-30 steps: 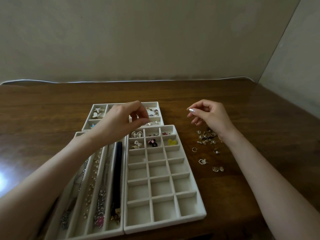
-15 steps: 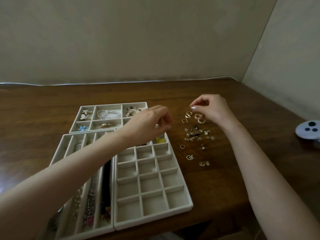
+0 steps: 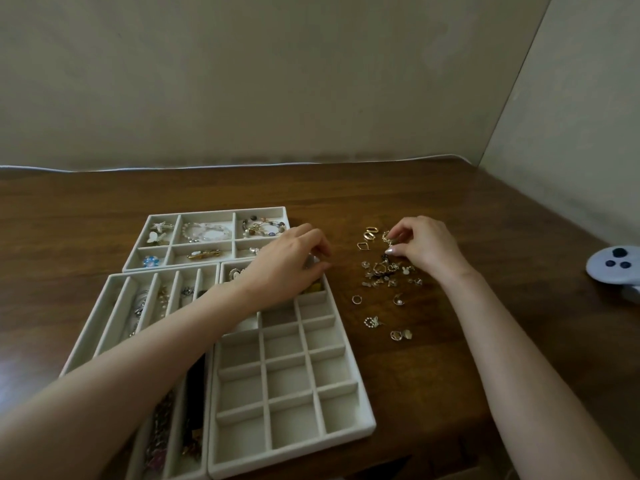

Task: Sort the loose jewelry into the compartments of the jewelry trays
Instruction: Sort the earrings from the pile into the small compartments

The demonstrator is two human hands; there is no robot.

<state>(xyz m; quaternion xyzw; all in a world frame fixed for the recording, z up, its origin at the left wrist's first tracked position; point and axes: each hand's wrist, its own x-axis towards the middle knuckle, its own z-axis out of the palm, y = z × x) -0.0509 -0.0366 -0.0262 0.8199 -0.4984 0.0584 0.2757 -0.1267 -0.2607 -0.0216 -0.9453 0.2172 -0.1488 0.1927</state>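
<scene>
Three grey velvet trays lie on the wooden table: a grid tray (image 3: 349, 429) with many small compartments, a long-slot tray (image 3: 104, 306) holding chains, and a back tray (image 3: 207, 211) with bracelets and brooches. Loose gold and silver jewelry (image 3: 384, 271) is scattered to the right of the grid tray. My left hand (image 3: 287, 261) hovers over the grid tray's far right corner with curled fingers, tips together on a small greyish piece. At the far end of the pile, my right hand (image 3: 426, 247) pinches a small gold piece (image 3: 387, 237) between thumb and forefinger.
A pale grey controller-like object with dark buttons (image 3: 613, 265) lies at the table's right edge. Walls close the table off behind and on the right. Bare wood shows left of the trays and beyond them.
My left hand has moved right, from the back tray to the grid tray's far right corner. My right hand has dropped from the air onto the pile and taken a gold piece.
</scene>
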